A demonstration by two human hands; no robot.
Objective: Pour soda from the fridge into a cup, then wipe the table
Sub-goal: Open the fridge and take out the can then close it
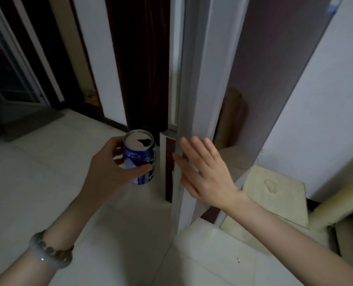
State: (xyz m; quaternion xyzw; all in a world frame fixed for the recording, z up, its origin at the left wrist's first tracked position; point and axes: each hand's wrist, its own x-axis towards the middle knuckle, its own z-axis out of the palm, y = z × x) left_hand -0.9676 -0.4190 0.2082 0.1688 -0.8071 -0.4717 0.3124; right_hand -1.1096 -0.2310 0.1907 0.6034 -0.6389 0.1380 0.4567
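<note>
My left hand [111, 170] grips a blue soda can [139, 156] upright at mid-frame, thumb across its front. The can's silver top shows a dark open mouth. Just right of the can stands the fridge, its tall door [254, 83] seen edge-on, grey with a brownish glossy face. My right hand [204, 168] lies flat with straight fingers against the door's lower part, near its edge. No cup or table is in view.
Pale floor tiles [37, 182] spread left and below. A dark doorway [142, 65] and a window with bars [4, 65] are behind. Cream-coloured padded furniture [274, 195] stands low at the right, next to the white wall.
</note>
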